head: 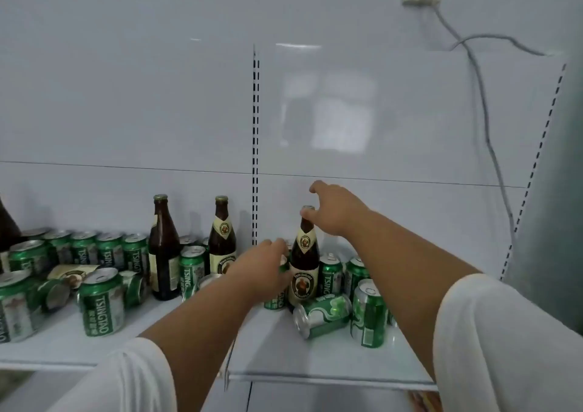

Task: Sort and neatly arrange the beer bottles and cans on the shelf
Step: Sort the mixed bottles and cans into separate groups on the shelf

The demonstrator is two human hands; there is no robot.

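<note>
A brown beer bottle [304, 269] with a cream label stands upright on the white shelf [315, 361]. My right hand [334, 211] hovers at its cap with fingers spread, the thumb touching the top. My left hand [263, 268] is closed around a green can [277, 301] just left of that bottle. A green can [321, 315] lies on its side in front of the bottle. An upright can [369, 315] stands to its right, and two more cans [329, 274] stand behind.
On the left shelf section stand two more brown bottles [164, 247] [222, 238] among several green Tsingtao cans [102, 301], some tipped over, and one bottle [71, 274] lies flat. A slotted upright [255, 143] splits the back panel. A grey cable [482, 102] hangs at right.
</note>
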